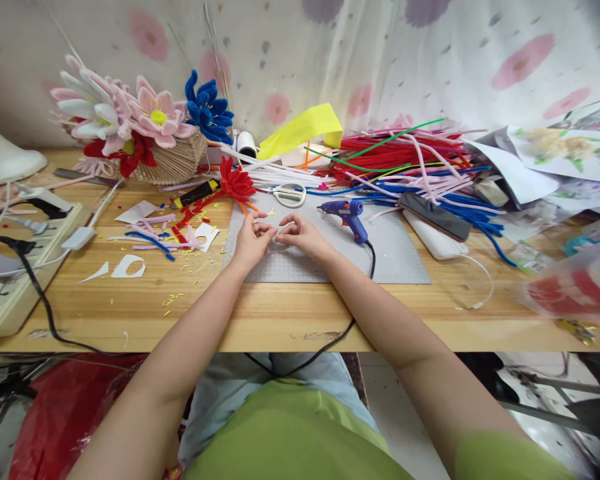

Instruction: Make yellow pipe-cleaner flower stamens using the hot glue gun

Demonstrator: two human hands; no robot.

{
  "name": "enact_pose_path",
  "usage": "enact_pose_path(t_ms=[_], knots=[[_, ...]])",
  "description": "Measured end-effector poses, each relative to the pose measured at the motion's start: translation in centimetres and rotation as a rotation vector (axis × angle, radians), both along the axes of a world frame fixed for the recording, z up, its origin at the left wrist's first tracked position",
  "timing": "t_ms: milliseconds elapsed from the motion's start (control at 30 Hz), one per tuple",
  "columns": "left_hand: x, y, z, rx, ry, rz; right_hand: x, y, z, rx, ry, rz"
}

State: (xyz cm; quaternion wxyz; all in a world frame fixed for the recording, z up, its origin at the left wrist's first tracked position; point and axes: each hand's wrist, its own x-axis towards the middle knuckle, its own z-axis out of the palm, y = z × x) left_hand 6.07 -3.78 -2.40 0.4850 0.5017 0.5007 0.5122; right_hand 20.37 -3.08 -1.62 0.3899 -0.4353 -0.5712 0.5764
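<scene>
Over the left part of the mat (390, 257), the left hand (254, 239) and right hand (301, 237) meet, each grip pinched on a small pale piece (276, 231), too small to identify. The glue gun (347, 217) lies on the mat's right half, scissors (289, 195) at its far edge, the red flower (236, 180) by its far-left corner on the tabletop (180, 317)

Craft workspace, probably a small workshop: beyond my hands (275, 239) lie bundled pipe cleaners (400, 157) and fuzzy handmade flowers (130, 117); to their right, a glue gun (347, 215); to their left, scattered trimmings (155, 240) on a wooden table (280, 313).
</scene>
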Motion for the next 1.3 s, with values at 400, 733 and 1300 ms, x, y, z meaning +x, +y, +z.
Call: enact_pose_path(t_ms=[400, 733, 1300], knots=[[-0.3, 0.3, -0.1, -0.01, 0.004, 0.105, 0.1, 0.2, -0.3, 0.031, 0.014, 0.01], [0.1, 0.0, 0.2, -0.035, -0.022, 0.094, 0.0, 0.3, -0.2, 0.029, 0.026, 0.026], [-2.4, 0.9, 0.8, 0.057, -0.011, 0.29, 1.3, 0.2, -0.5, 0.374, -0.502, -0.153]])
